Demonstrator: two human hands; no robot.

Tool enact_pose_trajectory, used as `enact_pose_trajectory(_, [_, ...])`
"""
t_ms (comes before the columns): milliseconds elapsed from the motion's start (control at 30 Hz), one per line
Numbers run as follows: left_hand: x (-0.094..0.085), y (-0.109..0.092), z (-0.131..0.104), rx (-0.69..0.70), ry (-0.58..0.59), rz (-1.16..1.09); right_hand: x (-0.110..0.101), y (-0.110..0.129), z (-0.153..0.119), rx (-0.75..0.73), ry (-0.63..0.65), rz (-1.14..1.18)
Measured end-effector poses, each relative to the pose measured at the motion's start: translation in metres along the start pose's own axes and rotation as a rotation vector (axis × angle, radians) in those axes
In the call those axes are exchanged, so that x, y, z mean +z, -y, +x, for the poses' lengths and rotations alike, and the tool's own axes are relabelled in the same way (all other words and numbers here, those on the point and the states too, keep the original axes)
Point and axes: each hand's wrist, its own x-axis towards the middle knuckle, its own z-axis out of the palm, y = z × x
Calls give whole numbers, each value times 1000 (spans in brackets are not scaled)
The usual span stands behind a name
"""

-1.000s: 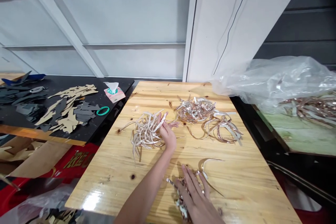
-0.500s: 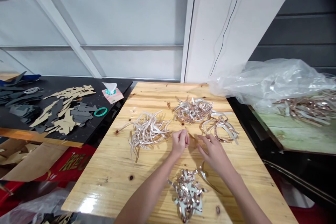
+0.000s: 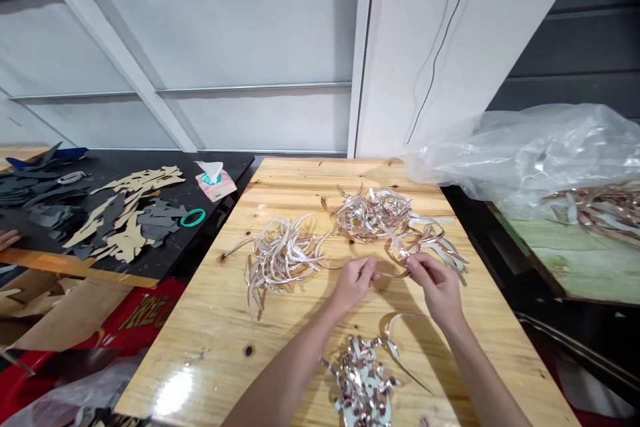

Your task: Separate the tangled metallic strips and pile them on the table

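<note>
My left hand [image 3: 356, 281] is closed in a pinch above the middle of the wooden table, with a thin rose-gold strip [image 3: 389, 274] running out of its fingers towards the right hand. Between thumb and fingers, my right hand [image 3: 439, 288] grips a shiny rose-gold strip [image 3: 399, 245] that stands up beside the right-hand loose strips [image 3: 440, 243]. A heap of pale, thin strips [image 3: 285, 253] lies left of my hands. Beyond them sits a tangled rose-gold pile [image 3: 373, 212]. Nearer me are small curled scraps [image 3: 364, 380] and one loose curved strip [image 3: 400, 357].
On the black table [image 3: 200, 240] at left are tan and grey cut pieces [image 3: 133, 213], a green tape ring [image 3: 193, 217] and a tissue pack [image 3: 216, 183]. Another person's hand [image 3: 7, 239] shows at the left edge. Clear plastic sheeting [image 3: 530, 147] covers more strips [image 3: 605, 210] at right.
Both hands have moved slightly right. My right hand has turned and closed from loosely spread fingers into a pinch on a strip. Another person's hand has appeared at the far left.
</note>
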Motion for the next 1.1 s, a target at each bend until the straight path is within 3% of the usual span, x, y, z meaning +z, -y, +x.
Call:
enact_pose_trajectory(100, [-1, -9, -1, 76, 55, 59, 3, -3, 1, 133, -42, 300])
enact_pose_trajectory(167, [-1, -9, -1, 54, 33, 47, 6, -4, 1, 172, -42, 417])
enact_pose_trajectory(333, [3, 4, 5, -93, -8, -34, 17, -3, -2, 209, -54, 507])
enact_pose_trajectory(533, [2, 6, 4, -102, -71, -39, 23, 3, -5, 145, -96, 580])
enact_pose_trajectory(667, [-2, 3, 1, -97, 100, -243, 23, -6, -7, 13, -99, 431])
enact_pose_trajectory(733, [-3, 2, 1, -74, 198, -288, 25, -10, -7, -66, -32, 270])
enact_pose_trajectory(800, [-2, 3, 2, -87, 201, -325, 28, -11, -8, -105, 95, 149])
enact_pose_trajectory(867, [-2, 4, 4, -133, 110, -364, 33, -9, -8, -105, 227, 103])
enact_pose_trajectory(933, [-1, 6, 5, -168, -82, -378, 36, -7, -9, -65, 310, 101])
enact_pose_trajectory(1033, [-3, 7, 5, -116, -414, -270, 35, -8, -12, 61, 314, 190])
enact_pose_trajectory(1100, [-4, 8, 4, -80, -536, -179, 32, -11, -14, 116, 330, 274])
